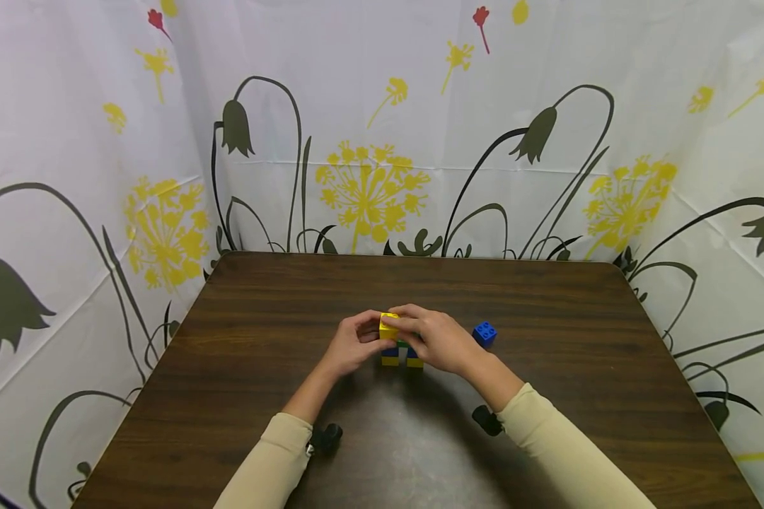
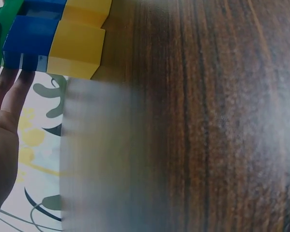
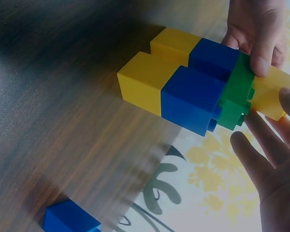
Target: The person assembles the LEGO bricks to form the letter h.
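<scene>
On the table stands a small structure of toy building bricks: two yellow bricks (image 3: 142, 79) at the bottom, two blue bricks (image 3: 190, 96) above them, and a green brick (image 3: 236, 96) bridging the top. A single yellow brick (image 1: 388, 330) sits on the green one at its left end. My right hand (image 1: 444, 341) pinches that top yellow brick, its thumb pressed on it. My left hand (image 1: 350, 348) grips the structure from the left, thumb in front near the green brick and fingers behind. Whether the top brick is fully seated cannot be seen.
A loose blue brick (image 1: 484, 334) lies on the brown wooden table (image 1: 280, 297) to the right of my right hand. A white curtain (image 1: 369, 42) with flower prints hangs behind the table and along both sides.
</scene>
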Demonstrator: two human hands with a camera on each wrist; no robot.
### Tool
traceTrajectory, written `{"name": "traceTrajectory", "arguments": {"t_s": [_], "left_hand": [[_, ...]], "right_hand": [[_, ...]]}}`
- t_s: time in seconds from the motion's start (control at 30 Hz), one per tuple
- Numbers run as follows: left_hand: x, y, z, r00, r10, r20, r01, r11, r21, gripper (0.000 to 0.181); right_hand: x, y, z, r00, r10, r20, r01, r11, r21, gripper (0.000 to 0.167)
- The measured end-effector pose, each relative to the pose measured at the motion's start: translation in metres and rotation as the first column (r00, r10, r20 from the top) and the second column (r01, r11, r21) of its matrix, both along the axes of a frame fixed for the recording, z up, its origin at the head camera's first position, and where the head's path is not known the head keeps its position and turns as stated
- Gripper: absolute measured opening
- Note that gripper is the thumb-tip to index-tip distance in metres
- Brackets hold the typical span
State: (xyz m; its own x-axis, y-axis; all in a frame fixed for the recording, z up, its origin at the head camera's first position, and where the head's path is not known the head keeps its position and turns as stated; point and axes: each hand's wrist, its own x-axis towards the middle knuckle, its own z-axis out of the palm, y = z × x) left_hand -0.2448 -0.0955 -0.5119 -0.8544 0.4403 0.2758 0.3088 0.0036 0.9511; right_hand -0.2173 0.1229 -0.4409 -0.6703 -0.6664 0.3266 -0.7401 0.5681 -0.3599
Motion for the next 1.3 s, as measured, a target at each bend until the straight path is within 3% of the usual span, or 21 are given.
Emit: {"name": "traceTrajectory", "arguments": {"t_s": [0.5,0.77,0.87,1.0,1.17,1.3], "left_hand": [[-0.001,-0.001,-0.002,1.0,0.004,-0.007,-0.004,1.0,-0.011,0.038],[0.0,-0.001,-0.001,1.0,0.019,-0.003,-0.02,0.999,-0.043,0.039],[0.006,0.0,0.012,0.999,0.03,0.022,-0.028,0.997,-0.075,0.04],[0.013,0.001,0.029,0.998,0.042,0.053,-0.037,0.995,-0.096,0.04],[0.013,0.001,0.029,0.997,0.047,0.053,-0.042,0.995,-0.091,0.039],[0.014,0.001,0.03,0.998,0.04,0.042,-0.036,0.995,-0.096,0.04]], "right_hand": [[-0.001,0.001,0.001,1.0,-0.002,0.018,0.002,1.0,-0.011,0.044],[-0.002,0.016,0.002,0.999,-0.044,0.004,0.044,0.998,-0.048,0.043],[-0.005,0.031,-0.001,0.995,-0.1,0.001,0.1,0.992,-0.077,0.041],[-0.012,0.057,-0.013,0.973,-0.229,0.025,0.23,0.966,-0.121,0.038],[-0.015,0.091,-0.038,0.92,-0.381,0.091,0.39,0.91,-0.139,0.035],[-0.011,0.11,-0.058,0.882,-0.457,0.115,0.468,0.878,-0.096,0.036]]}}
